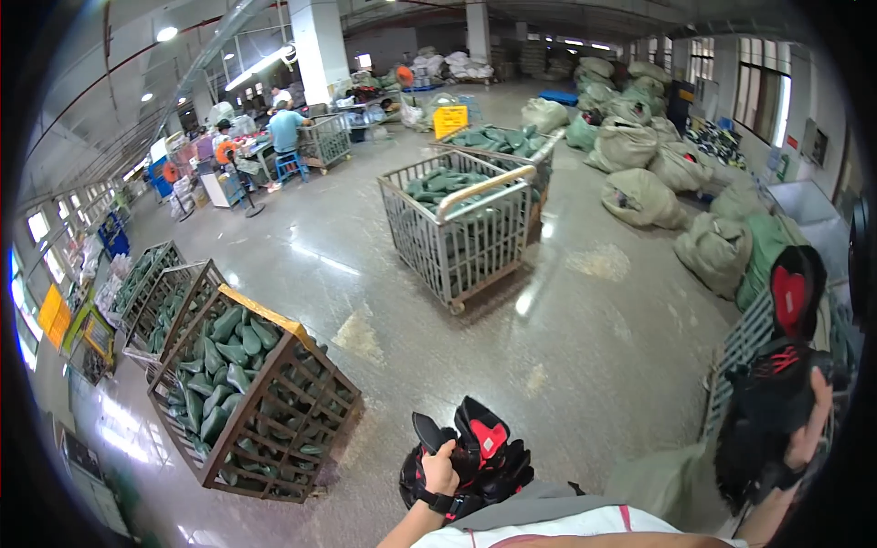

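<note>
Gleaming workshop floor (438, 361) spreads before us, our left hand (440, 470) clutching black-and-red shoes (484, 461) over its near edge. Toward its right edge, our right hand (806, 429), fingers partly hidden, grasps a second dark bundle (766, 402), its count indistinct, blocking part of a barred cart (738, 347).

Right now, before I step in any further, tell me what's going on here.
A person's left hand grips a bundle of black-and-red shoe pieces; the right hand holds another black-and-red bundle by the right edge. To the left stands a brown cart full of green foot-shaped forms; a grey cart ahead carries similar ones. Stuffed sacks are piled along the right, and a person in a blue top sits farther back.
</note>
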`<control>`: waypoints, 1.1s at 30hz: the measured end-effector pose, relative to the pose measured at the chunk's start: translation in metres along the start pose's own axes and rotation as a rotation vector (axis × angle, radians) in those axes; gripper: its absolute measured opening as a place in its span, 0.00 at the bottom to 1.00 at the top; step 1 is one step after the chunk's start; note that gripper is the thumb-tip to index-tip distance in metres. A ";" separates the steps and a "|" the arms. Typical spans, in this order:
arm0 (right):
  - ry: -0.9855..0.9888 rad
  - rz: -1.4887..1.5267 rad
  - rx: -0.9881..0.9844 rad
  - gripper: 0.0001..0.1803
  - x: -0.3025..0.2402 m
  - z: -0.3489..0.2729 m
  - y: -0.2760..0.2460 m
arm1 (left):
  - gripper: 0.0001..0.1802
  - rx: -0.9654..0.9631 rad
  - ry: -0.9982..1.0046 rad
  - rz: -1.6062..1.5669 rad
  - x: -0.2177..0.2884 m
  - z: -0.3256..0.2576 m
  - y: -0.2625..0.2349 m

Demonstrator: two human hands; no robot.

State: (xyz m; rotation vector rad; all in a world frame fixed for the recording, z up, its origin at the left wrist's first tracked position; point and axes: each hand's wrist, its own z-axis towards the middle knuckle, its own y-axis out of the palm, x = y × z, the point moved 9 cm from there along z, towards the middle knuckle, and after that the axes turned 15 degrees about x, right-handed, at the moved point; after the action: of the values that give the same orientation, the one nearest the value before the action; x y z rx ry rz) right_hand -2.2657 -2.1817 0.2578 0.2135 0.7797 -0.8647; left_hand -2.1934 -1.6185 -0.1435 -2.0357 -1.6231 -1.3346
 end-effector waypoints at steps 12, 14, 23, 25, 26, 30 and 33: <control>1.896 0.573 -0.760 0.17 0.171 -0.209 0.613 | 0.11 0.103 0.376 -0.256 0.262 0.145 0.119; 1.968 0.477 -0.954 0.22 0.181 -0.278 0.675 | 0.13 0.102 0.433 -0.340 0.312 0.157 0.144; 1.915 0.422 -1.640 0.19 0.021 -0.345 1.031 | 0.12 0.240 0.500 -0.399 0.415 0.324 0.211; 1.868 0.364 -1.693 0.13 -0.005 -0.336 1.106 | 0.11 0.199 0.496 -0.459 0.461 0.381 0.226; 1.859 0.310 -1.648 0.12 -0.009 -0.334 1.142 | 0.10 0.219 0.503 -0.487 0.481 0.406 0.235; 1.763 0.354 -1.632 0.10 -0.046 -0.321 1.259 | 0.07 0.345 0.502 -0.479 0.551 0.492 0.251; 1.742 0.482 -1.537 0.13 -0.074 -0.301 1.347 | 0.07 0.407 0.581 -0.514 0.596 0.585 0.241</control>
State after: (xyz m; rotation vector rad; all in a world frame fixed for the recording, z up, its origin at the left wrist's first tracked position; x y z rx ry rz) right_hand -1.4434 -1.1248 -0.0835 -0.3195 2.5976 0.8184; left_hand -1.7001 -0.9309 0.0546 -0.9139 -1.9632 -1.4068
